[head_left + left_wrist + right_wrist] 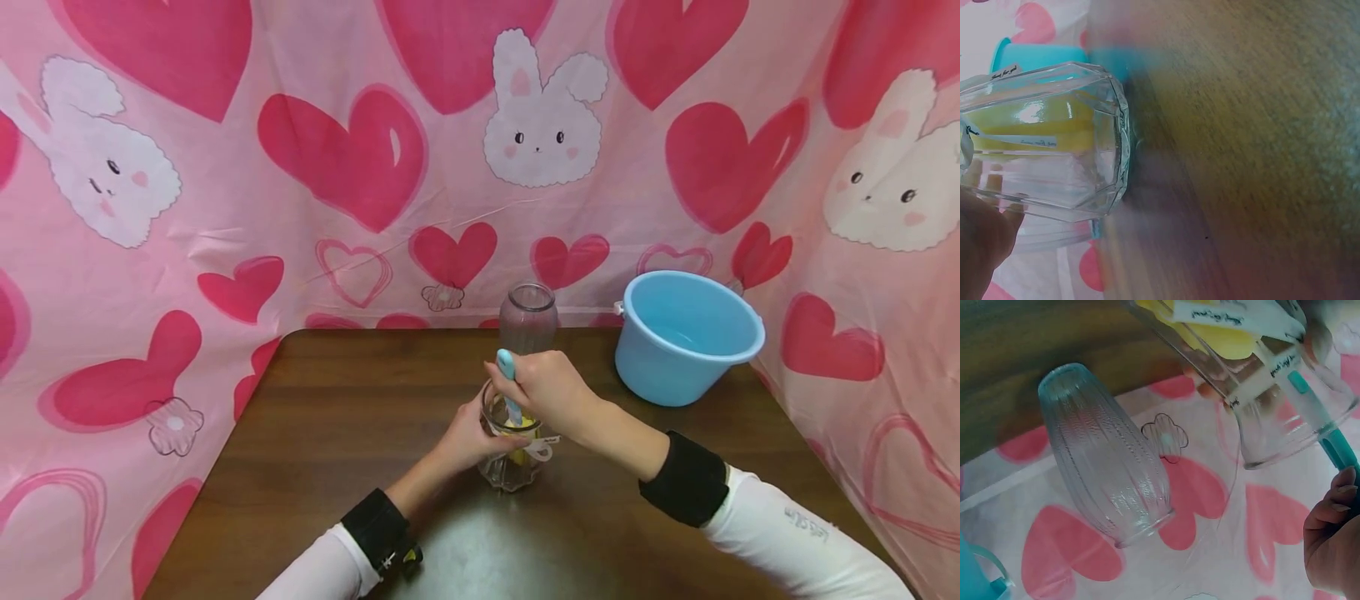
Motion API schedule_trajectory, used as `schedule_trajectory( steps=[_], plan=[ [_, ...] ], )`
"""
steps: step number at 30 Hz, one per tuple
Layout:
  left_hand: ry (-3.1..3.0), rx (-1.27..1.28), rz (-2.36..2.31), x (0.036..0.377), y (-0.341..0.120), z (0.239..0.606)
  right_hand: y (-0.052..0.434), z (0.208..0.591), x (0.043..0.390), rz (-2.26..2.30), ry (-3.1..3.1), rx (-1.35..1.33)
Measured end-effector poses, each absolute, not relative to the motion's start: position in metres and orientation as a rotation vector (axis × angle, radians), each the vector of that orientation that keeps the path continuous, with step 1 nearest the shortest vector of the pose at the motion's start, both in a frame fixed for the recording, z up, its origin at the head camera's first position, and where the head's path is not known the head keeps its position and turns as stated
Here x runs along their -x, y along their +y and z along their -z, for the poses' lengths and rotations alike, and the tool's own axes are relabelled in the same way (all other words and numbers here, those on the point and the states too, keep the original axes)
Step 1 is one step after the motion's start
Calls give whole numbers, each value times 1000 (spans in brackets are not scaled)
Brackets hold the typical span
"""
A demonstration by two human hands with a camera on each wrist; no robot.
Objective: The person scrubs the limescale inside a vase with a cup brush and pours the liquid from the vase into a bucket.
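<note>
Left hand (468, 437) curled round the glass (512, 454), right hand (547, 392) above, fingers gripping the brush (510, 387) upright inside it

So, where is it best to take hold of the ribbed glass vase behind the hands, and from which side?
Grip the ribbed glass vase around its wider middle, coming from the left. It stands upright with an open narrow mouth, the blue bucket crowds its right side, and the hands with the faceted glass block the front.
</note>
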State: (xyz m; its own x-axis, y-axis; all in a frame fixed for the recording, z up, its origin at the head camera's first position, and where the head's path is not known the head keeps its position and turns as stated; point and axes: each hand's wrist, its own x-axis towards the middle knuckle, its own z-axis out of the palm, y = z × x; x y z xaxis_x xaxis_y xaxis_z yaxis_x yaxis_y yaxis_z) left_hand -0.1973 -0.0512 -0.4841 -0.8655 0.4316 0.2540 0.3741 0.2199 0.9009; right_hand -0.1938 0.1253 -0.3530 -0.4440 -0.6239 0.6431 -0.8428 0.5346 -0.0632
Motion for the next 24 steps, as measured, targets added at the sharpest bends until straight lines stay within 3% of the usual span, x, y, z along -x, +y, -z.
schedule_trajectory(
  steps=[9,18,24],
  plan=[
    [2384,-759,-1767,197,-51,485,135,333,201,-683,-1886,-1199],
    [2391,-774,-1783,199,-51,488,135,367,207,-684,-1838,-1323],
    [2431,-757,-1768,199,-50,488,139,351,206,-775,-1768,-1194]
  ],
)
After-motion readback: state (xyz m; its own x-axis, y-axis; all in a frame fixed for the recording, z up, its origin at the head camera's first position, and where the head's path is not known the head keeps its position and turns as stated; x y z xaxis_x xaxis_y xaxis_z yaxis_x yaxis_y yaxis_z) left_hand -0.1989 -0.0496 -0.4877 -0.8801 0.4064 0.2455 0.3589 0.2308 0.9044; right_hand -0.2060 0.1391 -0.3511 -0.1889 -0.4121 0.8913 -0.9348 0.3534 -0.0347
